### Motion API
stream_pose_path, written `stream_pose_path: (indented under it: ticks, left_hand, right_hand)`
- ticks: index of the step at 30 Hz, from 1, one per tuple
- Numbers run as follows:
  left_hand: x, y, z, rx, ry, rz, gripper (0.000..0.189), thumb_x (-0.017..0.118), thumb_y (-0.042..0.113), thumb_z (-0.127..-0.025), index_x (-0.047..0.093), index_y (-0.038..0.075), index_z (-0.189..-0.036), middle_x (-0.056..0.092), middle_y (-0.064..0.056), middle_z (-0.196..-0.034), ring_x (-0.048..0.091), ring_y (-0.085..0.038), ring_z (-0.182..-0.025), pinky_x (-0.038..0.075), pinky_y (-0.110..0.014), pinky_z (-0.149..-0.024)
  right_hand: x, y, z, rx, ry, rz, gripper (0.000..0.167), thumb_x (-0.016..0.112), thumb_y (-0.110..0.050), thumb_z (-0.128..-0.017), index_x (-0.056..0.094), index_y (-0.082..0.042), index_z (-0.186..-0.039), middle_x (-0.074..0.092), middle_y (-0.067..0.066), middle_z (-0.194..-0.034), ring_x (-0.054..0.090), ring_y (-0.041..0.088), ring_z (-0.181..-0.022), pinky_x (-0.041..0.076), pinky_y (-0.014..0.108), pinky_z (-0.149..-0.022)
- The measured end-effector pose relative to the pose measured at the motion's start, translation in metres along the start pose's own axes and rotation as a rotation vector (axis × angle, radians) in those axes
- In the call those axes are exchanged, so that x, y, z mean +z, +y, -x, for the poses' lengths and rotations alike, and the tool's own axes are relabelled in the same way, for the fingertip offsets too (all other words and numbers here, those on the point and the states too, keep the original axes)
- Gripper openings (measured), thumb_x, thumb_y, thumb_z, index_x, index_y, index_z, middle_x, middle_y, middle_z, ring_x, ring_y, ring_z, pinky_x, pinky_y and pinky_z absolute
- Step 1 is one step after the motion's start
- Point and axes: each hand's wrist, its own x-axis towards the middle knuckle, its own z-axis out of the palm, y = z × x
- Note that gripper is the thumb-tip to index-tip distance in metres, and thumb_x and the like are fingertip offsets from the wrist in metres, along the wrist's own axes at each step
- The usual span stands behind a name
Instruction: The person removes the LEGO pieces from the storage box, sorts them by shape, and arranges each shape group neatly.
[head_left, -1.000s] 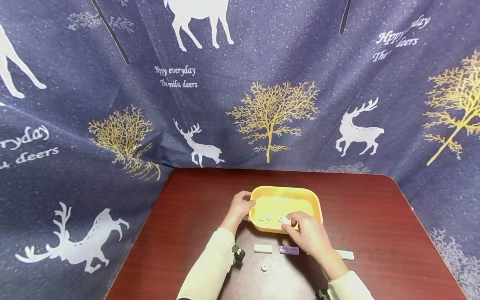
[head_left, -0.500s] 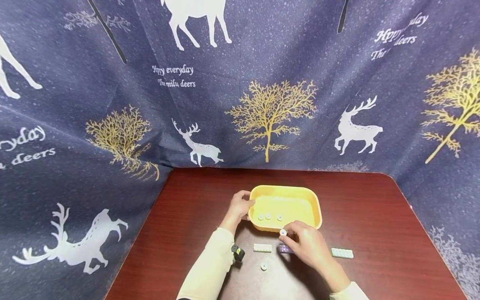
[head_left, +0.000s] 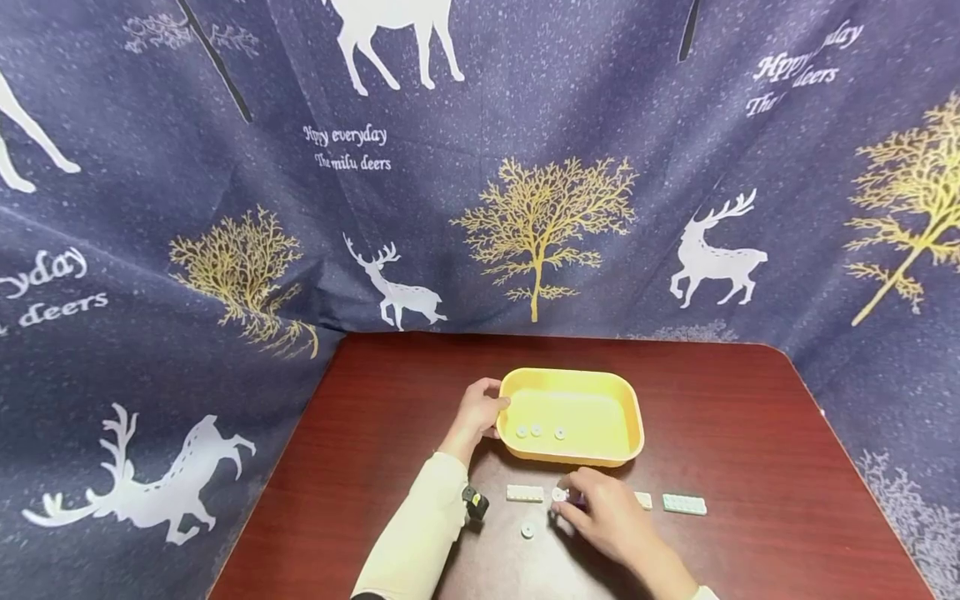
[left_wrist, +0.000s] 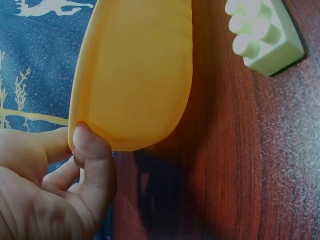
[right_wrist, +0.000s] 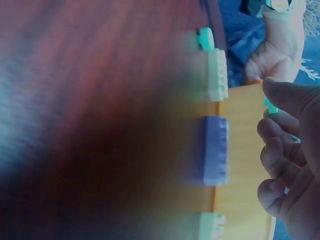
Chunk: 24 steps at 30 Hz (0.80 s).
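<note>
My left hand (head_left: 477, 408) pinches the left rim of a yellow plastic bin (head_left: 592, 417), thumb inside the wall in the left wrist view. Three small pale round pieces (head_left: 559, 433), like toy wheels, lie in the bin near its front wall. In front of the bin, my right hand (head_left: 609, 515) pinches another such round piece (head_left: 559, 495) between thumb and fingers, over a purple building block (right_wrist: 216, 150) that it mostly hides in the head view. One more round piece (head_left: 528, 531) lies on the table, left of the right hand.
A row of studded blocks lies before the bin: a pale block (head_left: 525, 493) on the left, a partly covered cream one (head_left: 643, 500) and a mint-green one (head_left: 684, 504) on the right. A patterned blue cloth (head_left: 420, 200) hangs behind the dark red table (head_left: 405, 375).
My right hand has drawn back from over the bin towards the block row, carrying the round piece. The left hand stays on the bin's rim.
</note>
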Motion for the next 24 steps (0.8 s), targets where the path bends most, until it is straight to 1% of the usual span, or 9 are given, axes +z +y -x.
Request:
stream_pose_path:
  ticks: [5,8,13,17,24]
  left_hand:
    - [0.0,0.002,-0.001,0.007,0.001,-0.003,0.038,0.065,0.007,-0.097,0.059,0.004,-0.134,0.065,-0.026,-0.104,0.071,-0.038,-0.072,0.052,-0.026,-0.038]
    - [-0.001,0.002,-0.001,0.01,-0.003,0.001,0.039,0.065,0.007,-0.097,0.058,0.003,-0.135,0.065,-0.026,-0.104,0.072,-0.038,-0.072,0.054,-0.027,-0.039]
    - [0.0,0.001,-0.002,0.005,-0.003,0.006,0.038,0.065,0.006,-0.097,0.058,0.003,-0.134,0.065,-0.025,-0.103,0.069,-0.034,-0.067,0.051,-0.026,-0.036]
    - [0.0,0.0,-0.002,0.005,0.002,0.005,0.037,0.065,0.006,-0.097,0.059,0.004,-0.133,0.065,-0.025,-0.103,0.068,-0.032,-0.064,0.049,-0.025,-0.035]
    - [0.0,0.0,-0.001,0.007,0.001,0.008,0.036,0.065,0.006,-0.097,0.059,0.004,-0.133,0.065,-0.025,-0.104,0.07,-0.036,-0.069,0.051,-0.025,-0.036]
  right_hand:
    - [0.006,0.0,0.006,-0.027,-0.022,-0.009,0.021,0.088,-0.031,-0.079,0.072,-0.025,-0.091,0.056,-0.02,-0.078,0.049,-0.006,-0.069,0.048,0.021,-0.06]
    - [0.009,0.001,0.009,-0.023,-0.053,-0.006,0.019,0.087,-0.031,-0.08,0.071,-0.025,-0.09,0.055,-0.022,-0.079,0.048,-0.007,-0.07,0.048,0.022,-0.061]
    - [0.011,0.003,0.013,-0.019,-0.083,0.004,0.019,0.086,-0.033,-0.081,0.07,-0.027,-0.087,0.05,-0.023,-0.075,0.044,-0.007,-0.067,0.042,0.02,-0.057]
    - [0.013,0.004,0.017,-0.026,-0.104,0.02,0.019,0.085,-0.036,-0.081,0.067,-0.029,-0.085,0.048,-0.023,-0.073,0.042,-0.008,-0.066,0.039,0.019,-0.055]
    - [0.017,0.006,0.022,-0.023,-0.146,-0.006,0.018,0.084,-0.037,-0.082,0.071,-0.027,-0.089,0.048,-0.025,-0.074,0.042,-0.007,-0.065,0.04,0.019,-0.056]
